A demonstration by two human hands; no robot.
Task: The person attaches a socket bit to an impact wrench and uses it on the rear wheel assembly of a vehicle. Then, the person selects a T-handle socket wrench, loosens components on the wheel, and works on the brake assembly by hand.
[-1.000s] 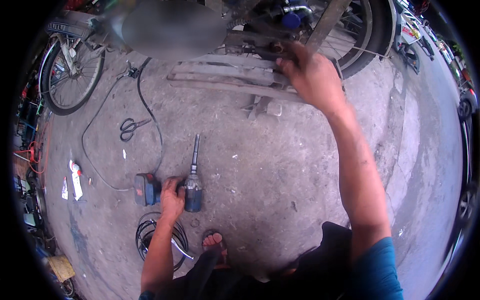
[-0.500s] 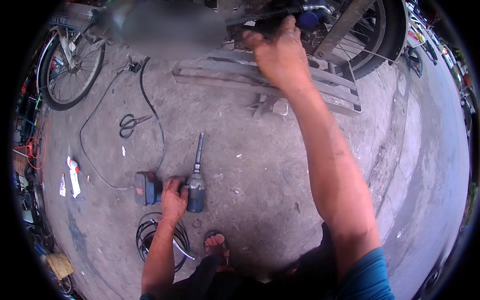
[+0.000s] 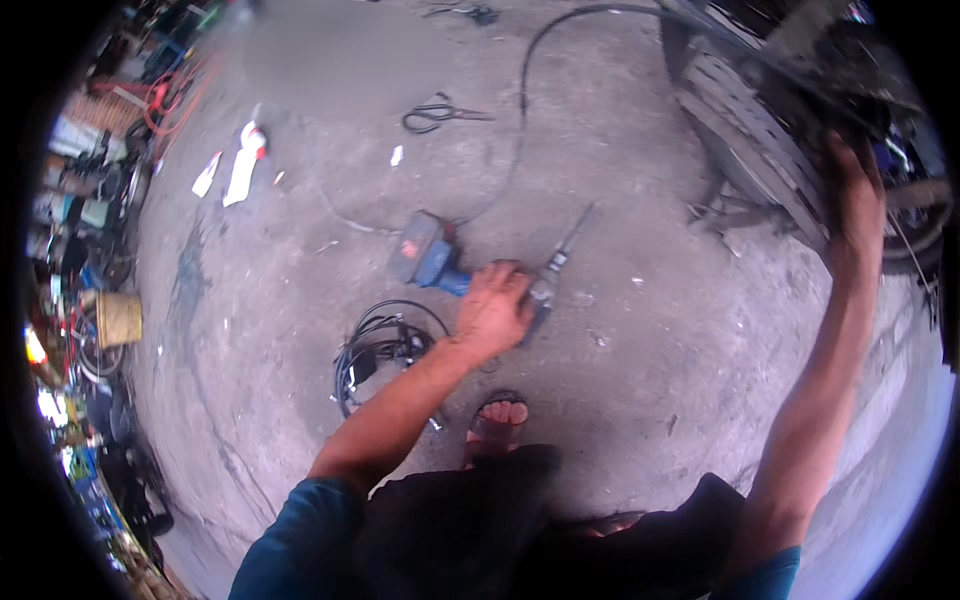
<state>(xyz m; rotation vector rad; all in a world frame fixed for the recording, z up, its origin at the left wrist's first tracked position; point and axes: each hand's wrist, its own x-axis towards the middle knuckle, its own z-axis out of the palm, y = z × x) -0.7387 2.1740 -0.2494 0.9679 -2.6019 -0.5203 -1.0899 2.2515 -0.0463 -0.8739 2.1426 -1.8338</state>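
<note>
My left hand point(image 3: 492, 308) is closed round the handle of a blue cordless impact wrench point(image 3: 436, 268), which lies on the concrete floor. A long socket extension point(image 3: 572, 240) points from its nose up and to the right; my hand covers part of the body. Far to the right, my right hand point(image 3: 857, 205) reaches to a motorcycle point(image 3: 890, 130) beside a slatted metal frame point(image 3: 745, 140). Its fingers are in dark shade and partly hidden, so any grip does not show. Close to my left forearm lies a coil of black cable point(image 3: 350, 360).
Scissors point(image 3: 432, 117) lie on the floor near a long black cable point(image 3: 524, 95). A white tube point(image 3: 243, 172) lies farther left. Along the left edge are a yellowish box point(image 3: 118, 318) and much clutter. My sandalled foot point(image 3: 497, 418) stands beside the coil.
My view has swung left, so the floor things now appear farther right. My left hand has closed round the wrench, which is turned in the view. My right hand remains by the motorcycle.
</note>
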